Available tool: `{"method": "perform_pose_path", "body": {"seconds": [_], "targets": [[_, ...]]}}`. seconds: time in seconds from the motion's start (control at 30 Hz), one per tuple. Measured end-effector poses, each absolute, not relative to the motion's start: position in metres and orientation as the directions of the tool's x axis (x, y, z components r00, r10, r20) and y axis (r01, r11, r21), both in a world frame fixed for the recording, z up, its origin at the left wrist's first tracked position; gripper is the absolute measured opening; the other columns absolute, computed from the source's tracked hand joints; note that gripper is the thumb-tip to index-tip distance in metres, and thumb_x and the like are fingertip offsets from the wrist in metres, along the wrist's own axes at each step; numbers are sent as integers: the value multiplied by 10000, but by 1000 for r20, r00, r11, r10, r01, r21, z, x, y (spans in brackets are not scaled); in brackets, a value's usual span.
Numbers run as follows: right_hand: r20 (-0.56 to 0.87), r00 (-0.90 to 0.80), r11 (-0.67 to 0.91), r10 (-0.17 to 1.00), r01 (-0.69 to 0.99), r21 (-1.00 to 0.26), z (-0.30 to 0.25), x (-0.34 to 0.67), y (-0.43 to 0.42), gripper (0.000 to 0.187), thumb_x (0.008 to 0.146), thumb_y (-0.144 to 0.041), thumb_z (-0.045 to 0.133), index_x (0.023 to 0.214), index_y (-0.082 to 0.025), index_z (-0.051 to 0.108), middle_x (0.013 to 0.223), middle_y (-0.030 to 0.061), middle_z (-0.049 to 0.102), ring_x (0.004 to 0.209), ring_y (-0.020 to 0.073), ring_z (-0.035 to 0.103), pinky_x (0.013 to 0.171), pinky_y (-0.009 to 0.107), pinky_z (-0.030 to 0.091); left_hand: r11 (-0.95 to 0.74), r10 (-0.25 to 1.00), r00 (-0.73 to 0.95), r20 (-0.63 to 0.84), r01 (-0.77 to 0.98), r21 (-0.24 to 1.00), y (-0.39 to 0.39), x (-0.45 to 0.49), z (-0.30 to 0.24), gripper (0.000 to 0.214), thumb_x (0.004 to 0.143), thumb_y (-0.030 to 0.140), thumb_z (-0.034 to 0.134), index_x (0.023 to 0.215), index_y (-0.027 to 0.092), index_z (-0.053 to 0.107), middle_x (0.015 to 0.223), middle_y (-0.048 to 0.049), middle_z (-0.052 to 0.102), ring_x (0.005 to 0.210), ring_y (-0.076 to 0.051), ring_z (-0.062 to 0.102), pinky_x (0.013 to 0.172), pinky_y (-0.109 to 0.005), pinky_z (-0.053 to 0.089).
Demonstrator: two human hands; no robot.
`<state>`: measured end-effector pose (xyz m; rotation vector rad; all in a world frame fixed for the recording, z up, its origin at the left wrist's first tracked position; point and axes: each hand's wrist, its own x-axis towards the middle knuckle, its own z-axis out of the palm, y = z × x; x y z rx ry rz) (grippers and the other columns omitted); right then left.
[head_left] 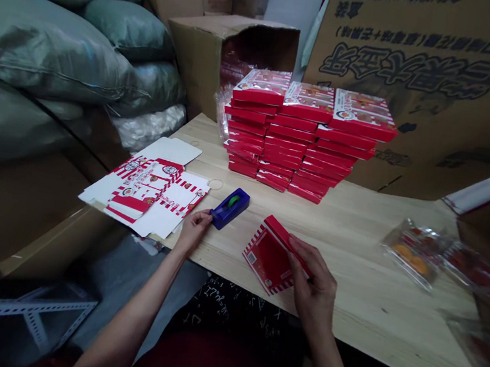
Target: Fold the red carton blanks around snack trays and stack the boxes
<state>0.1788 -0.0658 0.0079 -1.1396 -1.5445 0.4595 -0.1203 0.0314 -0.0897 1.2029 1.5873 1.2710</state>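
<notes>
My right hand [316, 280] grips a flat red box [272, 255] with striped edges by its right side, thumb on its face. The box is tilted over the table near the front edge. At the left end of a blue tape dispenser [230, 208] with a green core, my left hand [195, 228] is closed in a pinch on the end of the tape. The tape itself is too thin to see clearly. Left of this hand, unfolded red-and-white box cards [147, 190] lie in a loose pile.
Stacks of packed red boxes [298, 136] stand at the back of the table [356, 237]. Clear bags with orange pieces [413, 255] lie at the right. An open carton [201, 48] and a big printed carton [428, 70] stand behind. Stuffed sacks [39, 48] are piled left.
</notes>
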Motion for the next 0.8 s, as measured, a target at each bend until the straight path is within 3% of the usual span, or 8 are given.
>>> {"method": "perform_pose_path", "body": {"seconds": [0.13,0.23,0.37,0.47,0.53,0.6,0.67,0.8], "targets": [[549,67,467,833,447,-763,10,174,-69,346,1012,-146,567,1274,-322,709,1248,91,691,1166,253,665,956,493,592,68,939,-343,14,226,972,23,-123,-87,364,773,513,711,710,158,664,1068,-151,769,1021,-265,687,916,-382,524],[575,86,467,814,491,-735,11,169,-73,333,1008,-139,570,1256,-311,711,1228,97,641,1133,250,652,892,461,612,44,941,-337,30,209,977,7,-109,-64,375,825,535,670,828,160,688,873,-85,750,871,-230,691,834,-359,549],[592,109,464,799,515,-721,13,161,-79,226,999,-132,584,1114,-270,722,1099,81,634,1012,234,661,809,421,622,-21,974,-223,47,116,993,-31,-59,-5,338,889,503,663,974,181,723,814,-23,732,715,-169,685,752,-308,573],[612,111,478,783,522,-706,13,157,-82,197,995,-123,584,1070,-259,706,1103,81,631,998,231,663,808,416,621,-45,997,-72,37,-110,993,-56,-15,38,264,886,394,737,1042,181,744,789,-20,739,701,-155,697,732,-283,582],[629,91,498,772,528,-687,13,155,-84,200,992,-119,589,1086,-258,697,1112,85,629,1014,235,665,811,412,621,-5,1000,17,10,-251,968,-62,6,52,504,862,324,773,1332,206,634,777,0,739,670,-145,697,707,-274,587],[647,85,513,758,535,-671,14,153,-84,197,985,-112,599,1077,-261,689,1103,83,636,1020,237,666,809,406,618,40,999,44,-28,-319,947,-61,18,53,787,838,272,791,1532,220,423,733,29,723,631,-133,686,681,-256,580],[658,91,520,747,537,-665,15,152,-85,216,982,-108,604,1100,-271,680,1080,80,651,1017,241,666,814,411,615,69,998,26,-64,-333,940,-56,22,47,894,825,257,798,1580,202,321,682,49,701,605,-124,673,659,-233,566],[625,17,514,781,552,-657,19,156,-86,387,1007,-122,554,1336,-310,635,1112,92,643,1032,252,652,855,447,616,118,993,50,-107,-338,934,-48,17,33,921,828,336,813,1581,199,301,687,34,717,612,-130,686,666,-241,565]]}}
